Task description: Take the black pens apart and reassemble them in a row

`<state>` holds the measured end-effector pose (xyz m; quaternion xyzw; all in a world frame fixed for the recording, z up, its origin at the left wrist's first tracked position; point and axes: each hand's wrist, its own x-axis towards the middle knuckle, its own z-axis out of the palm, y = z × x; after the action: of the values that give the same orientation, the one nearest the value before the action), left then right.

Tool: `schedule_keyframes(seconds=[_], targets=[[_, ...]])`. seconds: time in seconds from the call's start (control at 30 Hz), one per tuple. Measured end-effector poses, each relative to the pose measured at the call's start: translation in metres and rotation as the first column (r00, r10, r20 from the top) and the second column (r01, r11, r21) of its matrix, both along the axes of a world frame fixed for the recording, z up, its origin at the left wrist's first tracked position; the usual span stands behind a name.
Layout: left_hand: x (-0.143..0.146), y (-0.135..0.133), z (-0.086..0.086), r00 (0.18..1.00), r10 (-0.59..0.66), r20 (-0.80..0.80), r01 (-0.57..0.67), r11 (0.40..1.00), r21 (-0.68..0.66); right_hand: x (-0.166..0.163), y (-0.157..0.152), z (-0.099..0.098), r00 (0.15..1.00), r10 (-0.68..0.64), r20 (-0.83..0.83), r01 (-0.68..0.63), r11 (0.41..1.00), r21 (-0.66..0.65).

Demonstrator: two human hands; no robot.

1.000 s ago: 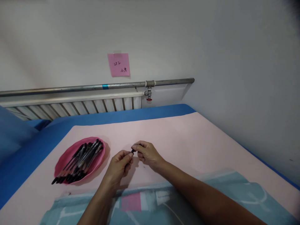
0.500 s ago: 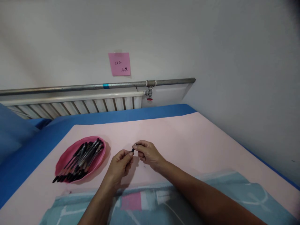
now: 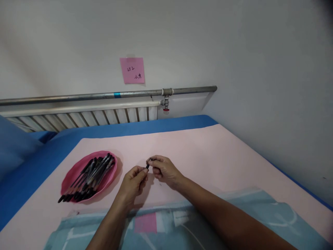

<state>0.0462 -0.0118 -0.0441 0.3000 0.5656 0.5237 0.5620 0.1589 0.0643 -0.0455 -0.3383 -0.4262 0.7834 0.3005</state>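
Note:
Over the pink mat, a small black cylindrical piece (image 3: 147,166) shows between my two hands. My left hand (image 3: 134,182) pinches its lower end between thumb and fingers. At the upper end, my right hand (image 3: 163,170) grips it with thumb and forefinger, the other fingers curled. The fingers hide most of the piece, so its exact kind is unclear. To the left stands an oval pink plastic bowl (image 3: 65,178), filled with several black and clear pens (image 3: 97,173). Some pens poke out over the bowl's front rim.
A pink mat (image 3: 208,156) covers the blue surface (image 3: 145,127). Light-blue patterned cloth (image 3: 85,229) lies along the front edge. Behind are a radiator (image 3: 85,118), a metal pipe (image 3: 91,97) and a valve (image 3: 165,102). A pink note (image 3: 132,70) hangs on the wall.
My right fingertips have shifted very slightly up and left at the black piece. My left hand stays nearly still, and the bowl of pens is unchanged.

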Motion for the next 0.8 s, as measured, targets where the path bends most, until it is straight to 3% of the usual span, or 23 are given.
schedule_keyframes(seconds=[0.17, 0.37, 0.53, 0.7, 0.8], targets=[[-0.0008, 0.0006, -0.0022, 0.999, -0.005, -0.052, 0.007, 0.999, 0.032, -0.0007, 0.0002, -0.0008, 0.996, -0.081, 0.039, 0.081, 0.997, 0.001], [-0.0014, 0.0005, -0.0023, 1.0, -0.013, -0.017, 0.013, 1.0, 0.01, 0.0006, 0.0014, -0.0011, 1.0, -0.001, -0.014, 0.001, 1.0, -0.008], [-0.001, 0.0004, -0.0022, 0.997, -0.027, -0.068, 0.027, 1.0, 0.009, 0.0001, 0.0011, -0.0009, 0.997, -0.064, 0.046, 0.064, 0.998, 0.008], [-0.0013, 0.001, -0.0026, 0.999, -0.023, -0.041, 0.022, 1.0, -0.012, 0.0005, 0.0023, -0.0013, 1.0, 0.0, -0.03, 0.0, 1.0, -0.005], [-0.0012, 0.001, -0.0019, 0.999, -0.013, -0.052, 0.013, 1.0, -0.001, 0.0011, 0.0026, -0.0019, 1.0, -0.017, 0.007, 0.017, 1.0, -0.005]])
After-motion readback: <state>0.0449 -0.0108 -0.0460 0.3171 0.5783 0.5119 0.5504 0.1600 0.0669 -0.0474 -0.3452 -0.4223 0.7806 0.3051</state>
